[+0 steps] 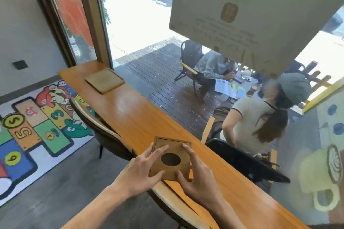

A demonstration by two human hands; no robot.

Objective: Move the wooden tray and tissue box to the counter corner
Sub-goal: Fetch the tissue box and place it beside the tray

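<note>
Presently, a square wooden tissue box (171, 158) with a dark oval hole in its lid is seen resting on the long wooden counter (141, 119), close to its near edge. It is gripped from both sides: the left hand (141, 174) is laid against its left side with fingers spread over the lid and thumb at the near edge; the right hand (197, 174) is set on its right side, fingers curled over the lid. At the far end of the counter, by the window frame, a flat wooden tray (104, 80) is lying, well apart from the box. A chair (100, 126) is tucked beside the counter, over a coloured floor mat (33, 132).
</note>
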